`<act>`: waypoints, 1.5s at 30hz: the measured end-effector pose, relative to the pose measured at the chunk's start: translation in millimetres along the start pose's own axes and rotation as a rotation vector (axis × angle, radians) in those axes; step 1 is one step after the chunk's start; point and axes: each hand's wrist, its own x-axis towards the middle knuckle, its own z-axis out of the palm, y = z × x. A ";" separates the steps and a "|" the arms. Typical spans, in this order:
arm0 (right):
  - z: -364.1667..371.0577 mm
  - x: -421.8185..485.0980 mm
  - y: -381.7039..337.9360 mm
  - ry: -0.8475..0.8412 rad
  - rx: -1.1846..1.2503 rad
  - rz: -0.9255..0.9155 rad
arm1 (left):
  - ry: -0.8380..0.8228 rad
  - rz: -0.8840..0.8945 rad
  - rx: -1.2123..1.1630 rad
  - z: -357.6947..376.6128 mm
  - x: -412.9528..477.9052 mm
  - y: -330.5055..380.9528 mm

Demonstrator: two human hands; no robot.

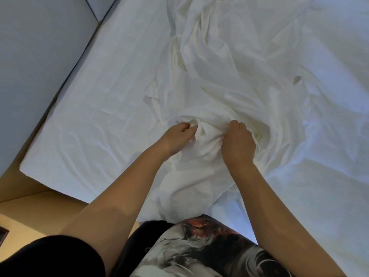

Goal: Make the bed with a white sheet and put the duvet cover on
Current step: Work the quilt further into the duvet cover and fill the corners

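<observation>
The bed (30,164) fills most of the view, with the white sheet (89,126) lying flat over it, lightly wrinkled. A crumpled white cloth (219,66) lies along its middle, down to the person's body. The left hand (179,134) and right hand (238,140), close together, each grip a bunch of that cloth with curled fingers

A bedroom: a white-sheeted bed (89,126) fills the view, a grey wall (40,56) just beside it, wooden floor (30,206) at its corner.
</observation>
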 end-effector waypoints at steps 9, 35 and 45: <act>0.2 -6.0 3.6 -0.052 -0.046 -0.230 | 0.385 0.075 -0.049 10.2 -8.6 -46.2; 3.8 -6.7 -3.4 -0.175 -0.153 -0.158 | 0.479 0.074 0.782 27.8 11.3 3.1; 7.0 -6.5 -6.8 -0.224 -0.111 -0.136 | 0.259 0.028 0.375 34.0 23.3 -6.5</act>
